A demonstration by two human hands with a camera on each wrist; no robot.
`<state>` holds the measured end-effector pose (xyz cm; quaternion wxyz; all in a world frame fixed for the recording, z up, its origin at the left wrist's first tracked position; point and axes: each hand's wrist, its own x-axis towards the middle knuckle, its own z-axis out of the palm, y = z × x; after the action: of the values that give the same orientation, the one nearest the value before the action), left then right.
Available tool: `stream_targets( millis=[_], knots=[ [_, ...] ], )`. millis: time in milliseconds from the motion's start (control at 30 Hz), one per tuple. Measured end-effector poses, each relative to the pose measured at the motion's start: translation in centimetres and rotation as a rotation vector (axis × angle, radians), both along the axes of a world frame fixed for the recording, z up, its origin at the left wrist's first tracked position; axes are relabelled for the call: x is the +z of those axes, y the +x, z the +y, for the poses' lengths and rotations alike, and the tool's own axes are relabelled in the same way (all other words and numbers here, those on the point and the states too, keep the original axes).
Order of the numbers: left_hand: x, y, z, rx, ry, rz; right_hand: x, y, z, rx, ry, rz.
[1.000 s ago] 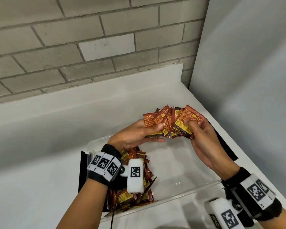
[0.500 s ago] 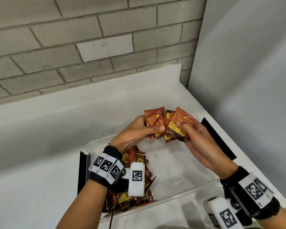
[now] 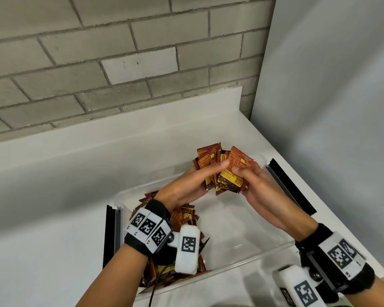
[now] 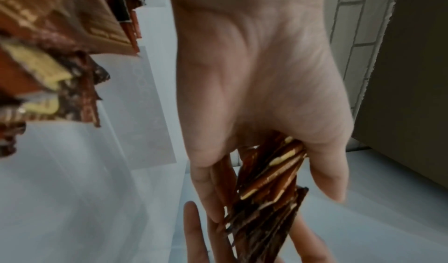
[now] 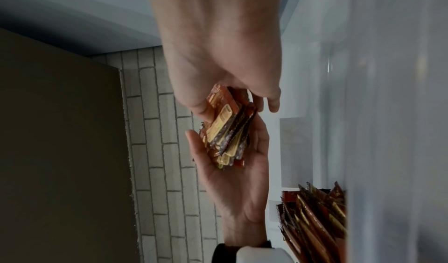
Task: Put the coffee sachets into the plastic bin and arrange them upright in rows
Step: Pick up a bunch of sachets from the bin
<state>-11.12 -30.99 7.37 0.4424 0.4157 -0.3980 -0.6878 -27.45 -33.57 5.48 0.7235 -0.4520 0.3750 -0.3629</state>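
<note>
Both hands hold one bunch of red-brown coffee sachets [image 3: 226,169] above the far right part of the clear plastic bin [image 3: 242,220]. My left hand [image 3: 200,180] grips the bunch from the left, thumb across its front. From the right, my right hand [image 3: 251,180] pinches the same bunch [image 5: 227,133], thumb on the front sachet. The left wrist view shows the sachets [image 4: 269,190] edge-on between the fingers. More sachets [image 3: 184,220] stand packed in the bin's left end, partly hidden by my left wrist.
The bin sits on a white counter [image 3: 53,218] with black strips at its left [image 3: 109,235] and right [image 3: 290,187] sides. A grey brick wall [image 3: 98,63] rises behind, and a plain grey panel [image 3: 330,107] closes the right side.
The fanned sachets have been squeezed into a tighter bunch. Both hands have come closer together and lowered slightly toward the bin.
</note>
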Motion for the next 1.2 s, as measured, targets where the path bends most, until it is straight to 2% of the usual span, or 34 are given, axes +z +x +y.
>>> stream_targets(
  millis=[200, 367, 467, 633, 800, 933, 1100, 1200],
  knots=[
    [-0.2, -0.5, -0.1, -0.009, 0.006, 0.013, 0.0, -0.2, 0.3, 0.085, -0.059, 0.044],
    [0.1, -0.1, 0.3, -0.086, -0.022, 0.009, -0.5, -0.5, 0.2, 0.187, -0.133, 0.066],
    [0.0, 0.2, 0.5, -0.126, -0.035, 0.023, -0.9, -0.5, -0.1, 0.146, -0.177, 0.120],
    [0.3, 0.2, 0.4, -0.154, 0.048, 0.005, -0.2, -0.3, 0.1, -0.014, -0.328, 0.210],
    [0.3, -0.5, 0.3, -0.117, 0.080, 0.050, 0.1, -0.6, 0.2, -0.013, -0.481, 0.244],
    [-0.1, -1.3, 0.3, -0.193, 0.115, 0.051, 0.2, -2.0, 0.7, 0.069, -0.619, 0.275],
    [-0.5, -2.3, 0.6, -0.323, 0.154, 0.063, 0.4, -3.7, 1.3, 0.313, -0.700, 0.309],
    [-0.5, -2.6, 0.6, -0.367, 0.153, 0.029, -0.2, -3.4, 1.6, 0.285, -0.829, 0.438]
  ],
)
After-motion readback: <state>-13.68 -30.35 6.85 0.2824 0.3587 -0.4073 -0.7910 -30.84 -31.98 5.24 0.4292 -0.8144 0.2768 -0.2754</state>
